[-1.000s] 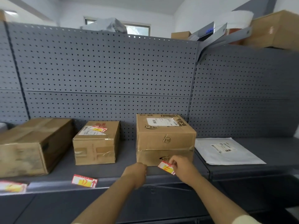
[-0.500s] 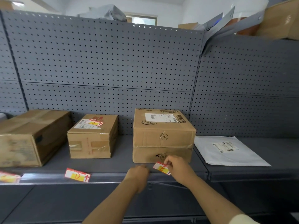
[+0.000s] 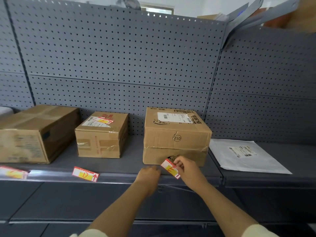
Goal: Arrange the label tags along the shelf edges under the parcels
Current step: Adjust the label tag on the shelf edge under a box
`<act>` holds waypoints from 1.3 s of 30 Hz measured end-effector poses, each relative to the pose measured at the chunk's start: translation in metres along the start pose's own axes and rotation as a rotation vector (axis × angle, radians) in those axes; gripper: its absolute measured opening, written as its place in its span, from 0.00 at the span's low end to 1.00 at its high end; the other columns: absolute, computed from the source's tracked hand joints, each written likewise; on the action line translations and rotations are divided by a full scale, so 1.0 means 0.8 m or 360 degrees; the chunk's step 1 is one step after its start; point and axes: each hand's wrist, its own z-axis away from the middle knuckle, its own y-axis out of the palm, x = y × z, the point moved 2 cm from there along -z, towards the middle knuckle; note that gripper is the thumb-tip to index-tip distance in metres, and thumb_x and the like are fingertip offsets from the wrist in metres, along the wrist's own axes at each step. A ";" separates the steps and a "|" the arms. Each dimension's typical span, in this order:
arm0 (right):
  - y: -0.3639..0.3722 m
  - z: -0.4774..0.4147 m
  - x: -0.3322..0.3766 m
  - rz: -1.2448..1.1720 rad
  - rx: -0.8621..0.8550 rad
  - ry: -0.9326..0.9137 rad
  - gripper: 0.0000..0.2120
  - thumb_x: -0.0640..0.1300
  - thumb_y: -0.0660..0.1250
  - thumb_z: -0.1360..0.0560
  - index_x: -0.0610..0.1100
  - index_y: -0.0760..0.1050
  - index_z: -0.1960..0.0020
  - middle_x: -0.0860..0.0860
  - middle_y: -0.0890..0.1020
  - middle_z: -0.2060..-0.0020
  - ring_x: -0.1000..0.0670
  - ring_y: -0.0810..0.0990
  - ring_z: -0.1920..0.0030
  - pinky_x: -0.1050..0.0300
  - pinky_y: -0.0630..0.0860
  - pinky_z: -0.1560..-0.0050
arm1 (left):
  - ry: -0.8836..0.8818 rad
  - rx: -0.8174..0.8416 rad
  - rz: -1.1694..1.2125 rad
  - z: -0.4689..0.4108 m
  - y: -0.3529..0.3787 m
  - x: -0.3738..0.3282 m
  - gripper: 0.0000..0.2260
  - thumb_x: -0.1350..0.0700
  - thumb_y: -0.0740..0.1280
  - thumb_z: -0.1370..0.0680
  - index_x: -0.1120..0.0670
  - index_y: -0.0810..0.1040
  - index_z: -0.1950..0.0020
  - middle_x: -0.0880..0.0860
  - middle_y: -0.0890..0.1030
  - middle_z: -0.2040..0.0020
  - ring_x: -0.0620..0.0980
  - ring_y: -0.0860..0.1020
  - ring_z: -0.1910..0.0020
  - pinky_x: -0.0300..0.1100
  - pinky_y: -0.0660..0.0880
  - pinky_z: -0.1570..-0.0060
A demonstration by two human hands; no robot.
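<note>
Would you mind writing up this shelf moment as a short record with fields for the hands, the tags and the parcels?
right hand: pinching the E tag at the shelf edge, below the 013 box
left hand: at the shelf edge beside that tag; grip hidden
D tag: on the edge, below the small box
third tag: on the edge at far left, blurred
spare tag: lying on top of the small box
other parcels: large box at left, white mailer at right
</note>
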 end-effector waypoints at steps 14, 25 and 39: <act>0.020 0.004 -0.007 0.0489 0.0135 -0.0167 0.08 0.36 0.61 0.22 0.47 0.74 0.48 0.50 0.78 0.48 0.49 0.76 0.49 0.51 0.76 0.52 | -0.0063 0.0073 0.0230 0.011 -0.004 0.007 0.20 0.63 0.62 0.20 0.52 0.72 0.28 0.57 0.73 0.31 0.57 0.73 0.33 0.51 0.72 0.33; 0.011 -0.002 -0.003 0.0774 0.0354 -0.0363 0.13 0.37 0.61 0.22 0.48 0.75 0.42 0.50 0.78 0.43 0.49 0.75 0.43 0.53 0.75 0.47 | -0.0159 -0.0021 0.0183 0.027 -0.009 0.023 0.14 0.61 0.63 0.21 0.54 0.77 0.36 0.57 0.76 0.35 0.57 0.77 0.39 0.49 0.74 0.39; 0.018 -0.017 0.062 0.0860 0.0266 -0.0610 0.14 0.35 0.59 0.22 0.46 0.73 0.39 0.50 0.77 0.42 0.49 0.74 0.42 0.54 0.74 0.44 | -0.0246 -0.0046 0.0063 0.052 -0.039 0.072 0.16 0.62 0.61 0.22 0.55 0.76 0.35 0.57 0.75 0.34 0.58 0.75 0.36 0.51 0.73 0.38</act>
